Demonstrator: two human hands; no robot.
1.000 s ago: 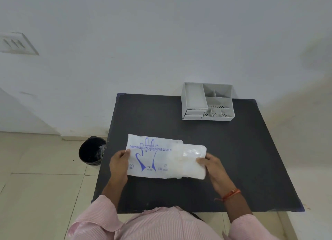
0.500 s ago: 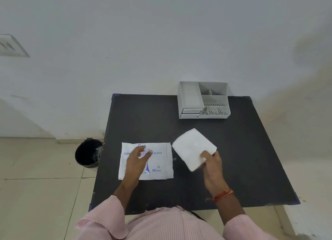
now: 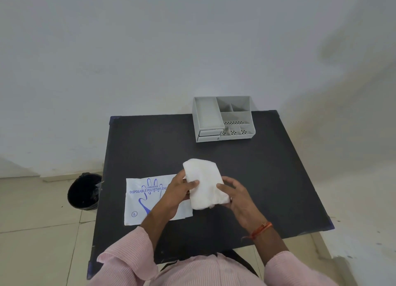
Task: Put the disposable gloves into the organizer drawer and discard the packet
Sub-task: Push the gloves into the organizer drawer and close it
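Both hands [image 3: 182, 194] [image 3: 237, 197] pinching the glove stack [image 3: 204, 183], clear of its packet [image 3: 147, 202].
I judge drawer [image 3: 209, 133] shut, bin [image 3: 84, 192] unused.

The square black table [image 3: 267, 178] lies mostly bare. Along its far edge, right of the middle, stands the grey plastic organizer with open compartments and two small shut drawers [image 3: 222, 118], the one upright obstacle; the drawer fronts face the near edge with open tabletop before them. The far left corner and the whole right side are free. Near the left edge the flat white packet printed with a blue hand [image 3: 145, 202] lies limp, no hindrance to passing above. Both hands, the left hand [image 3: 177, 194] and right hand [image 3: 240, 197], clasp the white folded glove stack [image 3: 204, 185] over the table's middle. Beyond the left edge, a round black bin [image 3: 84, 191] sits on the floor.
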